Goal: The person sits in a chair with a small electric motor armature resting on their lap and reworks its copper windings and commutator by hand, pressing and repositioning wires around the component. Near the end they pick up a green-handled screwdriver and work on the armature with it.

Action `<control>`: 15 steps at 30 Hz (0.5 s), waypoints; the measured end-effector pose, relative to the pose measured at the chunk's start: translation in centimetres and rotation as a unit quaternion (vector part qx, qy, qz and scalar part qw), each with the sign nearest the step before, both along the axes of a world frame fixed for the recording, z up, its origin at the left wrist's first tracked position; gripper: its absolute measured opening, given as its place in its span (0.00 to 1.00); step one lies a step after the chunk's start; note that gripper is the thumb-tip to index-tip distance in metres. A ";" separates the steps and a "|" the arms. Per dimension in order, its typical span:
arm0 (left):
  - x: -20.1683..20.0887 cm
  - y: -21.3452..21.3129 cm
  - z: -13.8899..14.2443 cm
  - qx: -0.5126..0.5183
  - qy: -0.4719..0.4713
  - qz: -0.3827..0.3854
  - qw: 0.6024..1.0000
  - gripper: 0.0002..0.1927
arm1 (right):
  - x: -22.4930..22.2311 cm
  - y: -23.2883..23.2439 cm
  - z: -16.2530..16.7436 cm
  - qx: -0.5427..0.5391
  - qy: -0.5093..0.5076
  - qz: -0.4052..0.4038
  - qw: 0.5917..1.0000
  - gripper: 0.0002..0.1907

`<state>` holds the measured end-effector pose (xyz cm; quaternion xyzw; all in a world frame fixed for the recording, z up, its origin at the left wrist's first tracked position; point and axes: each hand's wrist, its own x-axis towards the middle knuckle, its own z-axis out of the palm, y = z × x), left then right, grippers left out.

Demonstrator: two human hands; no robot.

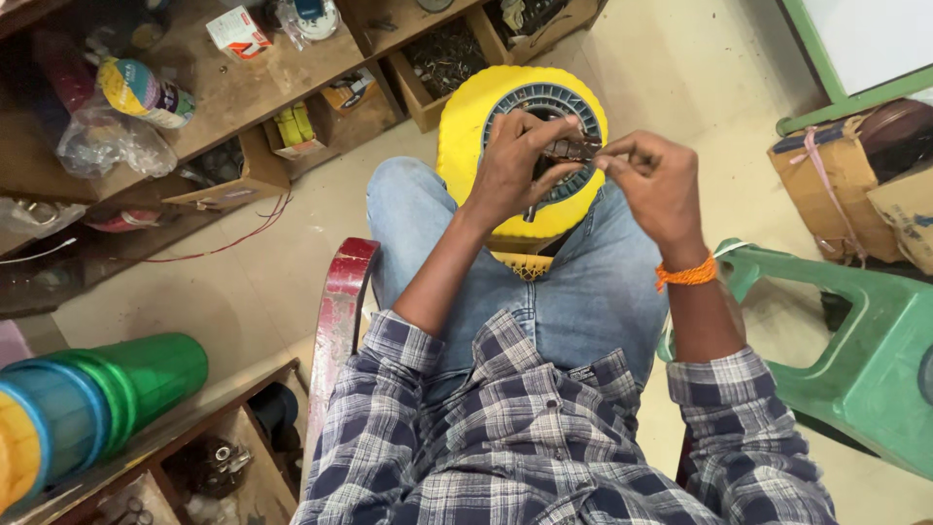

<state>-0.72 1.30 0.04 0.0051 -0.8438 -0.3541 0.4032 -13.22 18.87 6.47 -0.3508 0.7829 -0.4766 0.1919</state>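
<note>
A yellow round casing with a grey ribbed ring inside it rests between my knees, above my blue jeans. My left hand is curled over the ring's middle and grips a small dark part there. My right hand, with an orange thread band on the wrist, pinches the same dark part from the right between thumb and fingers. What lies under my left palm is hidden.
Wooden shelves with boxes, bags and tins run along the left and top. A red chair arm is at my left. A green plastic stool and taped cardboard boxes stand at the right. Stacked coloured cans lie at the lower left.
</note>
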 end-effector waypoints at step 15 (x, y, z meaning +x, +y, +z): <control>0.9 0.7 -1.1 -0.236 0.116 0.109 0.959 0.16 | 4.7 0.1 -0.9 -0.035 0.196 0.014 0.980 0.06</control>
